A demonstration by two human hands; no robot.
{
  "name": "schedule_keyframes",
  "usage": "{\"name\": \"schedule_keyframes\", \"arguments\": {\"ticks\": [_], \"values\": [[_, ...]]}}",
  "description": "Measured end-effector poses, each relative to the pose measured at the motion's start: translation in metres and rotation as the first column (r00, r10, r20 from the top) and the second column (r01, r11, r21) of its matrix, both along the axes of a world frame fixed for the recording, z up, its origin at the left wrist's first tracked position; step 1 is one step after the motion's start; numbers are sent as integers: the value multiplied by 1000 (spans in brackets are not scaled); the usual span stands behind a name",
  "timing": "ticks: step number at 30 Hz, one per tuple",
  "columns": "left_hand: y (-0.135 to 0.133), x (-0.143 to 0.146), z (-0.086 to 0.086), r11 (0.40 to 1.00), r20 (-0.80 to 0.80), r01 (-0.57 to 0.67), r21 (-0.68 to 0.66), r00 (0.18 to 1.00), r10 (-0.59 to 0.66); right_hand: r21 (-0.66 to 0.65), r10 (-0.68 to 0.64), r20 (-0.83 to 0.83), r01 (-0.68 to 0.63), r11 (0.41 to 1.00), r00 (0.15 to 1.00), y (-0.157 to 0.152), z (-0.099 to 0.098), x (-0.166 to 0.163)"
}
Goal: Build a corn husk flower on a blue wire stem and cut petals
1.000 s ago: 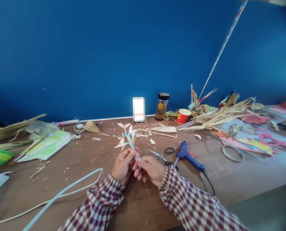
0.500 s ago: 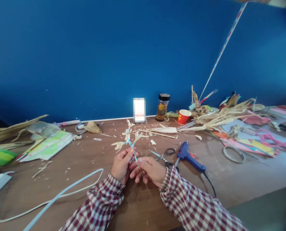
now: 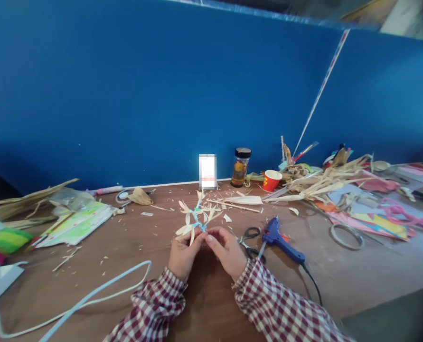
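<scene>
My left hand (image 3: 182,251) and my right hand (image 3: 227,251) meet at the middle of the brown table (image 3: 133,256), fingers pinched together on a small sprig of pale husk petals (image 3: 194,219) bound with light blue tape. The sprig points away from me, its stem hidden between my fingertips. Both sleeves are red and white check. Black-handled scissors (image 3: 249,237) lie just right of my right hand, and a blue glue gun (image 3: 280,236) lies beyond them with its black cord running toward me.
Dry husk strips (image 3: 321,178) pile up at the back right beside a red paper cup (image 3: 271,180) and a dark-lidded jar (image 3: 240,167). Green paper (image 3: 72,219) and more husks lie left. A white cord (image 3: 90,295) loops across the front left. Coloured papers and a ring (image 3: 345,236) sit right.
My hands have slid up the stem to just under the petals, so the bare stem below them is gone from sight. The sprig has tipped lower and turned. The view has dropped slightly.
</scene>
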State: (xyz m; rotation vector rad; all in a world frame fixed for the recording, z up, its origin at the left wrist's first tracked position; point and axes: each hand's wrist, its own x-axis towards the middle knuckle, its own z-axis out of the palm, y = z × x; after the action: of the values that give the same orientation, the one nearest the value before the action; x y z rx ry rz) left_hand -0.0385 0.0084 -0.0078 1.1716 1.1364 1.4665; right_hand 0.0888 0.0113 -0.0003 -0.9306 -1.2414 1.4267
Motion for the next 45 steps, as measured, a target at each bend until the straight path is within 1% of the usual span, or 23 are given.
{"name": "schedule_keyframes", "arguments": {"ticks": [2, 4, 6, 7, 9, 11, 13, 14, 16, 17, 19, 21, 24, 28, 31, 35, 39, 41, 45], "values": [[-1, 0, 2, 996, -162, 10, 92, 987, 5, 47, -32, -84, 36, 998, 996, 1, 4, 1], [-3, 1, 6, 984, -288, 10, 175, 957, 42, 35, 16, -154, -11, 999, 988, 3, 7, 3], [-6, 2, 11, 973, -373, 3, 231, 924, 86, -39, 54, -195, -63, 997, 979, 3, 9, 4], [-7, 3, 13, 969, -406, 12, 246, 909, 91, -87, 50, -214, -70, 994, 975, 4, 9, 4], [-9, 5, 17, 966, -449, 63, 250, 892, 58, -157, 37, -267, -81, 984, 963, 4, 8, 5], [-11, 7, 19, 969, -426, 104, 226, 905, 2, -165, 41, -340, -102, 981, 940, 6, 7, 6], [-12, 10, 19, 981, -315, 73, 177, 949, -14, -153, 31, -390, -98, 983, 920, 7, 5, 7], [-12, 10, 18, 988, -224, 8, 154, 974, 27, -153, 17, -395, -84, 985, 918, 8, 5, 7], [-12, 11, 18, 990, -103, -89, 110, 990, 100, -165, -11, -382, -56, 985, 924, 9, 5, 7], [-12, 11, 19, 985, -58, -137, 108, 988, 144, -167, -21, -372, -45, 985, 928, 9, 5, 6], [-13, 9, 22, 974, -21, -198, 109, 979, 201, -168, -46, -338, -12, 986, 940, 6, 9, 5], [-14, 7, 27, 968, -38, -223, 117, 973, 229, -172, -77, -272, 31, 985, 959, 1, 13, 2], [-16, 4, 36, 964, -108, -220, 148, 965, 237, -168, -127, -162, 99, 981, 979, -6, 20, -5], [-21, 1, 46, 944, -167, -264, 197, 940, 297, -94, -184, -130, 173, 980, 974, -9, 24, -18], [-25, -2, 51, 919, -230, -317, 235, 901, 369, -43, -199, -131, 195, 980, 971, -8, 26, -28], [-25, -8, 55, 889, -340, -376, 261, 826, 449, -27, -239, -99, 238, 971, 966, -7, 34, -41], [-21, -16, 60, 857, -416, -388, 341, 755, 507, -19, -279, -101, 279, 960, 955, -5, 35, -54], [-19, -20, 62, 853, -399, -374, 363, 765, 505, -62, -261, -131, 255, 965, 956, -2, 32, -59], [-23, -27, 60, 905, -254, -330, 268, 882, 397, -170, -178, -241, 139, 976, 954, 9, 30, -63]]}}
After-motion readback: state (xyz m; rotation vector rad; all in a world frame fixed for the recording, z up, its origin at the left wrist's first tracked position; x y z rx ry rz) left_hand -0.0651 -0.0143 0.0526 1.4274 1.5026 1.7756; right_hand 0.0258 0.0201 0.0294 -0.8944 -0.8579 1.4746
